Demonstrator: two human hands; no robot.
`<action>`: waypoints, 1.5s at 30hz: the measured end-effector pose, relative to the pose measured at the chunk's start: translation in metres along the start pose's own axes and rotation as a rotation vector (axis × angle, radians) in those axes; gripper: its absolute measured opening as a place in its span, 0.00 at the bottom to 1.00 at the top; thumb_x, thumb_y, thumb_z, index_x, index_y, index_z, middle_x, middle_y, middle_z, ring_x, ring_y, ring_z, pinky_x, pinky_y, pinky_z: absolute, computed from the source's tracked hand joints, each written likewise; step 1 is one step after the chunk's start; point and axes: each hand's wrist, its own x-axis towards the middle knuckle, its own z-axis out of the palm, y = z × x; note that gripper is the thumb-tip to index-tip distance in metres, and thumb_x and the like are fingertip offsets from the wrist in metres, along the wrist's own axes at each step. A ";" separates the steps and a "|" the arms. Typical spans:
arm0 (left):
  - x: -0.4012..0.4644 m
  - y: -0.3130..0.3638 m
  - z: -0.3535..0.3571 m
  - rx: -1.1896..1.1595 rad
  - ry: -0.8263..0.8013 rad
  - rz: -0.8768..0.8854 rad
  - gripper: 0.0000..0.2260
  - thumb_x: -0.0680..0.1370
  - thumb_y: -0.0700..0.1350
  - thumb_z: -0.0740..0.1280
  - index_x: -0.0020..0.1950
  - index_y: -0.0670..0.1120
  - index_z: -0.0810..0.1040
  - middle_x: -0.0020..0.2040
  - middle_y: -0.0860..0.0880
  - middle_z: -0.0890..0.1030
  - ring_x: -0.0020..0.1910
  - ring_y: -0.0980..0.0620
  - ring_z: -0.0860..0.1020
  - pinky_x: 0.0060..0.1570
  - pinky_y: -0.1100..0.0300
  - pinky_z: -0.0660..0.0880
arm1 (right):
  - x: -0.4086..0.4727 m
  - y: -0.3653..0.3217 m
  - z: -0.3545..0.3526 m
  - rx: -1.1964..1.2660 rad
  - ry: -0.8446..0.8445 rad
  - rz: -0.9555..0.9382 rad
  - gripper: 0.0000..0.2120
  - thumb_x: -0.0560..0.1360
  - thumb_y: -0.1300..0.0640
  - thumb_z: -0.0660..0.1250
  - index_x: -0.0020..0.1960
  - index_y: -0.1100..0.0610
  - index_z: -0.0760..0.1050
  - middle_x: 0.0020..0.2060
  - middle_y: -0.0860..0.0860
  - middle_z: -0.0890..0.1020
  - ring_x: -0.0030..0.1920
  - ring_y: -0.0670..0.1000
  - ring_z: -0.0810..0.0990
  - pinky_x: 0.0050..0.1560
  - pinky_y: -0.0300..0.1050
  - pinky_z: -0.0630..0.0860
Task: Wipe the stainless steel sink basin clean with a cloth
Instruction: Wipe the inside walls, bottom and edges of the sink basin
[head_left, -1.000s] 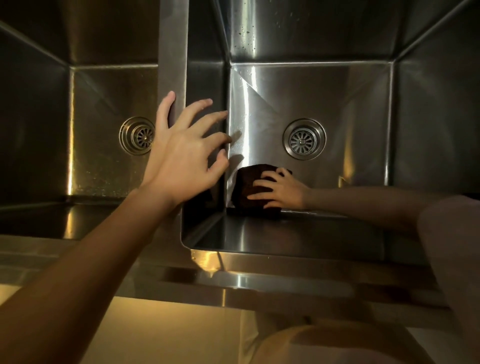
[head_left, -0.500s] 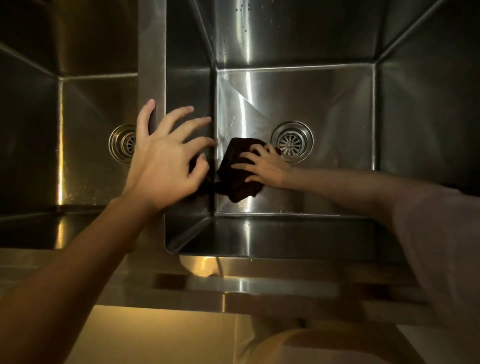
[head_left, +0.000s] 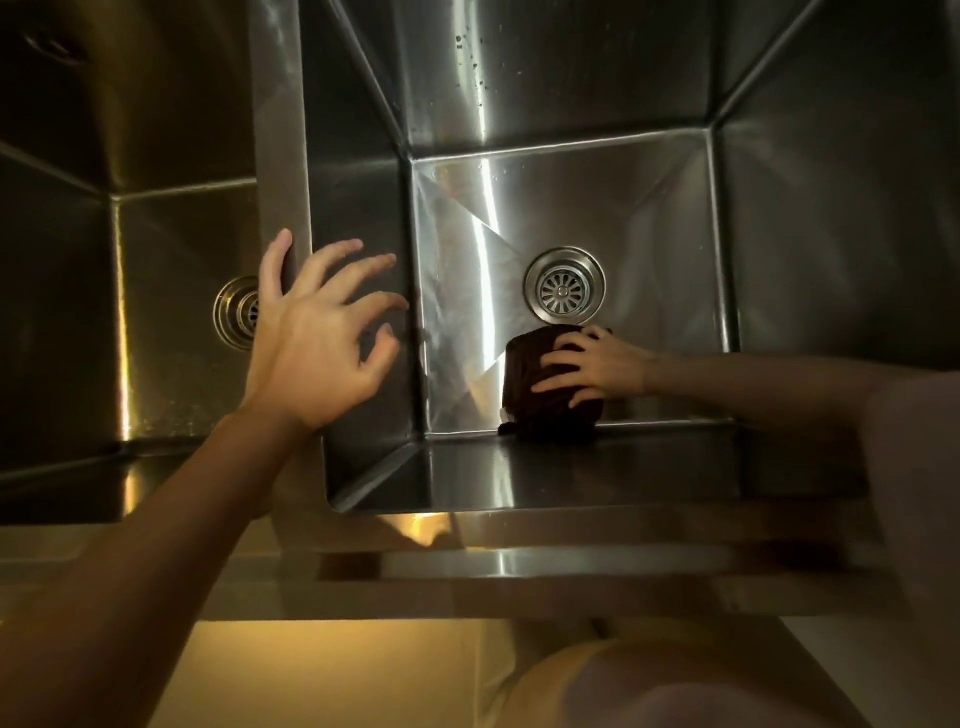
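A deep stainless steel sink basin (head_left: 649, 197) fills the middle and right of the head view. On its floor, below the round drain (head_left: 564, 289) and against the near wall, lies a dark brown cloth (head_left: 540, 410). My right hand (head_left: 592, 366) presses down on that cloth with spread fingers. My left hand (head_left: 317, 338) hovers at the divider (head_left: 278, 156) between the two basins, thumb on the divider's top, fingers spread and slightly bent, holding nothing.
A second basin (head_left: 156, 260) with its own drain (head_left: 236, 312) lies to the left. The sink's front rim (head_left: 519, 566) runs across below. Water droplets speckle the far wall of the right basin.
My right hand has slid the cloth from the left wall to the right and back toward the near wall, below the drain. My left hand stays at the divider.
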 end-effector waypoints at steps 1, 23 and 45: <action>0.000 0.000 0.000 -0.004 0.001 0.001 0.17 0.76 0.52 0.57 0.54 0.49 0.83 0.66 0.49 0.77 0.71 0.46 0.67 0.72 0.37 0.48 | -0.001 0.006 -0.002 0.008 -0.006 0.024 0.26 0.72 0.38 0.66 0.69 0.40 0.68 0.64 0.50 0.77 0.60 0.58 0.77 0.52 0.53 0.75; -0.001 -0.001 0.001 0.005 0.012 -0.004 0.17 0.77 0.52 0.57 0.54 0.49 0.83 0.66 0.49 0.76 0.71 0.47 0.67 0.72 0.37 0.49 | -0.033 0.021 0.002 -0.040 -0.013 0.052 0.28 0.71 0.42 0.70 0.69 0.43 0.70 0.61 0.53 0.79 0.58 0.59 0.78 0.48 0.53 0.77; -0.001 0.002 0.001 0.040 0.011 -0.007 0.18 0.76 0.52 0.58 0.56 0.47 0.82 0.66 0.48 0.76 0.70 0.46 0.68 0.73 0.37 0.49 | -0.065 0.032 0.010 -0.033 0.024 0.095 0.29 0.68 0.51 0.75 0.68 0.48 0.73 0.58 0.59 0.79 0.54 0.63 0.79 0.43 0.55 0.80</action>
